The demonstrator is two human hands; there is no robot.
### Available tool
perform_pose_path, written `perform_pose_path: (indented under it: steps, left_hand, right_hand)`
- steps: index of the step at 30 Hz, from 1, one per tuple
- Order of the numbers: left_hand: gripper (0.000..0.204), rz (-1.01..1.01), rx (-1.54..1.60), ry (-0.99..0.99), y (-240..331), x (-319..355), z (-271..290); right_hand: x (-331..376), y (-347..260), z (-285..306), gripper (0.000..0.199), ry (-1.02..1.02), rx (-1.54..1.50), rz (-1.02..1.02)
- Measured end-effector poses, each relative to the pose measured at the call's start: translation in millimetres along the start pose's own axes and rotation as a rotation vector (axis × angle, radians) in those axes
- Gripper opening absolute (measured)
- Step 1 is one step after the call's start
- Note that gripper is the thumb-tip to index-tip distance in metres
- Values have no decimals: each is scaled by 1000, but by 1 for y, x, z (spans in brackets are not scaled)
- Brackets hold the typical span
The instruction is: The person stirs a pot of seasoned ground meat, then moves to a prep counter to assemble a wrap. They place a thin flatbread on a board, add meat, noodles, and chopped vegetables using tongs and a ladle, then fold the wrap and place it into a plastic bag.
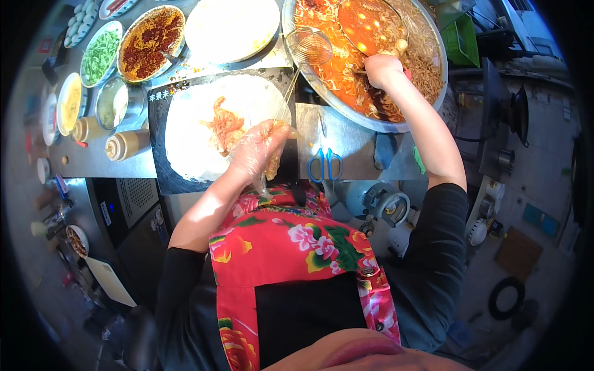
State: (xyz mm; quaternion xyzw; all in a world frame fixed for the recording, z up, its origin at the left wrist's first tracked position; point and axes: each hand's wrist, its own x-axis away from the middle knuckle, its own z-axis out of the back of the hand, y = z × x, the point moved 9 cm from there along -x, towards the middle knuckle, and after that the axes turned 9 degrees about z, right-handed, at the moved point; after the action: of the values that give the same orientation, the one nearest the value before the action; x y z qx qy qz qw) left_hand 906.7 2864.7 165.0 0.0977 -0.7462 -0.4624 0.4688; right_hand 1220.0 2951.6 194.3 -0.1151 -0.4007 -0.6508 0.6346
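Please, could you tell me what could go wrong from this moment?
Red broth might splash the bare right hand, which is inside the rim of the wide basin.

The wire strainer lies across the basin's edge, its handle reaching the gloved left hand; a careless nudge could shift it.

The blue-handled scissors lie close to the counter's near edge, by the person's apron, and could be knocked off.
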Motion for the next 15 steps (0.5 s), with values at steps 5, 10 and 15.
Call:
perform_pose_path:
  steps: [5,10,15]
  left_hand:
    - [23,34,151,-85,1,-4,-11]
    - [37,93,444,-349,-12,-21,-40]
    - [39,239,614,-695,-13,-32,-67]
  right_hand:
    - [32,41,3,31,130,-141,7]
    - [112,56,44,45,339,-158,48]
    - [167,67,74,47,427,-179,-44]
